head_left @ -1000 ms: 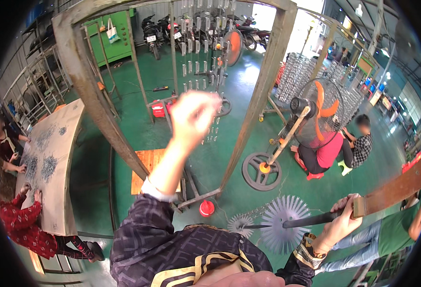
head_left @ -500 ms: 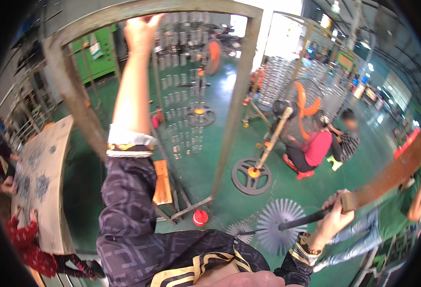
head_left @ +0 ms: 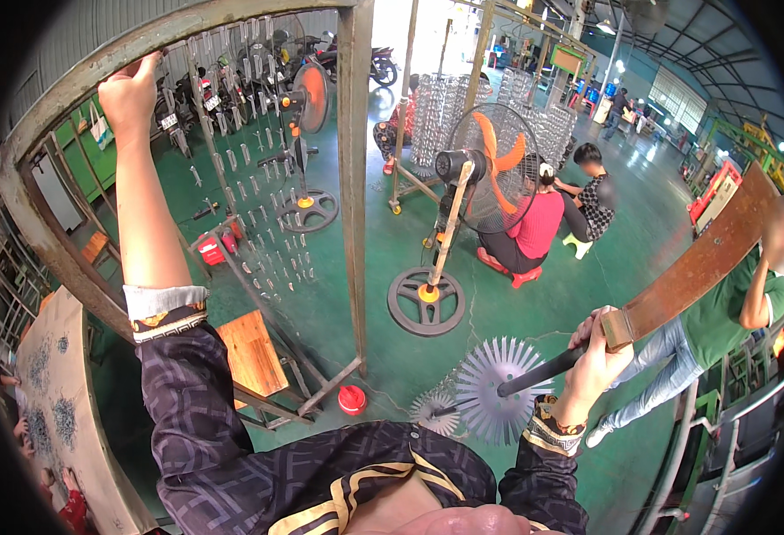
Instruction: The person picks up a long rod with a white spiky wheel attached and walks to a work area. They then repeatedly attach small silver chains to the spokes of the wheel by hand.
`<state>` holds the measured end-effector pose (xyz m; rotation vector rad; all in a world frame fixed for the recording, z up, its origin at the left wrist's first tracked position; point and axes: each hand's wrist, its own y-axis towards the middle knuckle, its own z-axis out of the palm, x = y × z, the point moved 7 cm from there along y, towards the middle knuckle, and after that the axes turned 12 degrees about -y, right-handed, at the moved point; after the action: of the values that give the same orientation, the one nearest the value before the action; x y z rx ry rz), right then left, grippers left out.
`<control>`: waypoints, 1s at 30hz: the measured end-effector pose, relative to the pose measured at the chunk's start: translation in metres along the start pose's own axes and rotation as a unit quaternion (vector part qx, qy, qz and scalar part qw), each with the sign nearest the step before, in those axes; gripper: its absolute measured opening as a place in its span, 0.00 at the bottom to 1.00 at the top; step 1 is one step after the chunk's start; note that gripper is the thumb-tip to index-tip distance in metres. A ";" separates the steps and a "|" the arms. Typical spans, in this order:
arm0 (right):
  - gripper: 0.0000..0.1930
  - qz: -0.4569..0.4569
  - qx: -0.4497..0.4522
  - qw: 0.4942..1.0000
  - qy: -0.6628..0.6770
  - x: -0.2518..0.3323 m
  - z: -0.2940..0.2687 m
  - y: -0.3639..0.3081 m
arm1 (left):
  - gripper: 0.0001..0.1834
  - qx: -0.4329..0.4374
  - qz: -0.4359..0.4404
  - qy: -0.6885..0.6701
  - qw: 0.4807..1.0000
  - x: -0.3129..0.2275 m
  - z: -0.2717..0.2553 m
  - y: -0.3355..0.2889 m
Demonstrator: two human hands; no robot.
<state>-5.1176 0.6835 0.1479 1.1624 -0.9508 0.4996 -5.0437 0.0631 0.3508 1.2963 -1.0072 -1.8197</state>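
My left hand (head_left: 131, 102) is raised to the top bar of a worn metal frame (head_left: 353, 178). Its fingers are curled closed against the bar's lower edge; what they hold is hidden. Strands of small shiny metal pieces (head_left: 258, 192) hang inside that frame. At lower right, my right hand (head_left: 595, 367) is wrapped round a dark rod (head_left: 539, 370). The rod carries a large slotted metal disc (head_left: 499, 392) and a smaller toothed disc (head_left: 434, 414). Just beyond the hand is the squared end of a long rust-brown metal bar (head_left: 699, 254), which slants up to the right.
An orange-bladed floor fan (head_left: 490, 169) stands ahead, with another fan (head_left: 307, 107) behind the frame. Two people (head_left: 534, 223) sit low beyond it. A person in green (head_left: 722, 321) stands at right. A brown table (head_left: 62, 383) lies left; a red container (head_left: 353, 399) sits on the floor.
The whole view has swung, so the frame, fans and people appear further left. My left hand remains up at the top bar; my right hand keeps its grip on the rod.
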 end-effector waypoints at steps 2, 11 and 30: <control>0.05 0.007 0.005 1.000 -0.003 -0.005 -0.001 0.001 | 0.11 0.020 0.015 -0.096 0.995 -0.002 -0.002 -0.005; 0.06 0.018 -0.018 1.000 -0.004 0.001 0.003 0.000 | 0.09 0.069 -0.039 -0.226 0.971 -0.039 -0.008 -0.045; 0.03 0.006 -0.015 1.000 0.004 -0.005 0.003 0.004 | 0.08 0.234 -0.162 -0.377 0.882 -0.090 -0.006 -0.190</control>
<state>-5.1239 0.6826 0.1464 1.1283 -0.9560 0.4979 -5.0300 0.2292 0.2220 1.0496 -1.8215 -2.5378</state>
